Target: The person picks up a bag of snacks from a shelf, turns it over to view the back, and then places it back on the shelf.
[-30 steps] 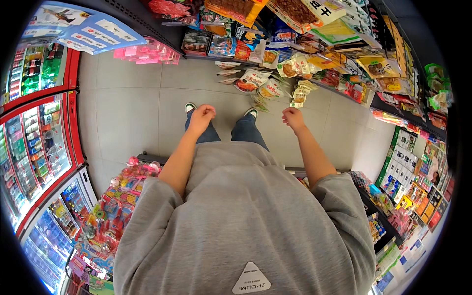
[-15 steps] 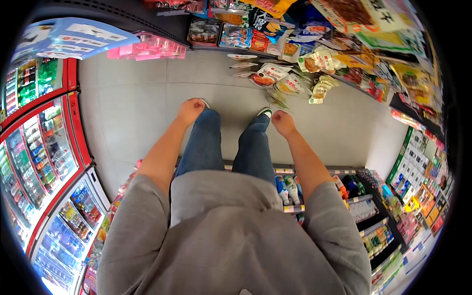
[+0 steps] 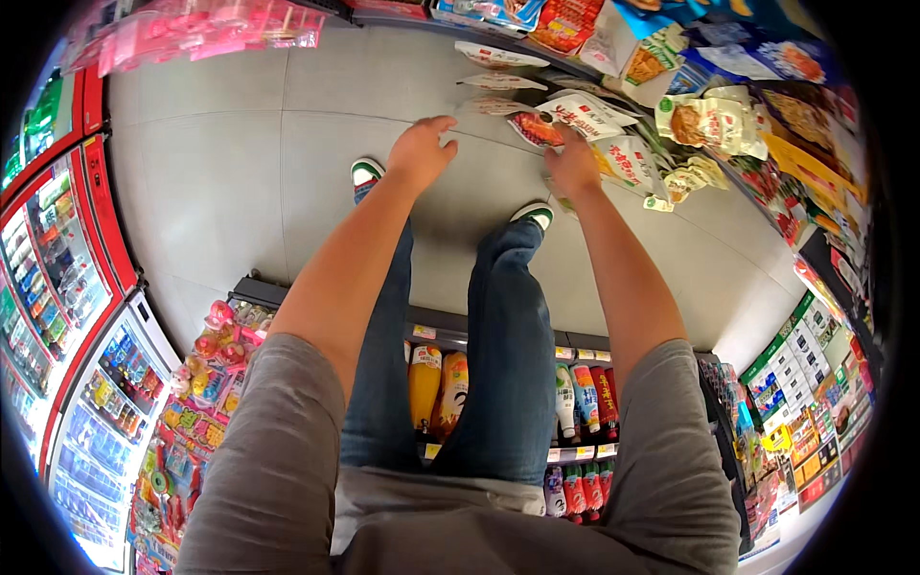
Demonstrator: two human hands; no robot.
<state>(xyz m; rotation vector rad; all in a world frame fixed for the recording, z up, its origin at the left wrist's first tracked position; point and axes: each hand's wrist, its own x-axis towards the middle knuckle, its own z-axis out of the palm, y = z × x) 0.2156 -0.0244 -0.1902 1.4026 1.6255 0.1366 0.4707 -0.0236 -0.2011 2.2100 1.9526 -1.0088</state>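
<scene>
My left hand is held out over the floor in front of me, its fingers apart and nothing in it. Farther right, my right hand reaches to the hanging snack packets, thumb and fingers spread. Its fingertips overlap a red and white snack packet; whether they press on it I cannot make out. A white packet with red print is just beyond those fingers, and a yellow and white packet hangs to their right. To the left of these, several pale packets stick out edge-on from the rack.
Red-framed drink coolers stand along the left. Behind my legs is a low shelf with yellow bottles. Pink packages hang at the far left, and toys at the near left. Grey floor tiles lie between the racks.
Both hands have moved forward from beside my knees, and their curled fingers have opened out. My right hand has come up to the snack packets. The view has shifted closer to the rack.
</scene>
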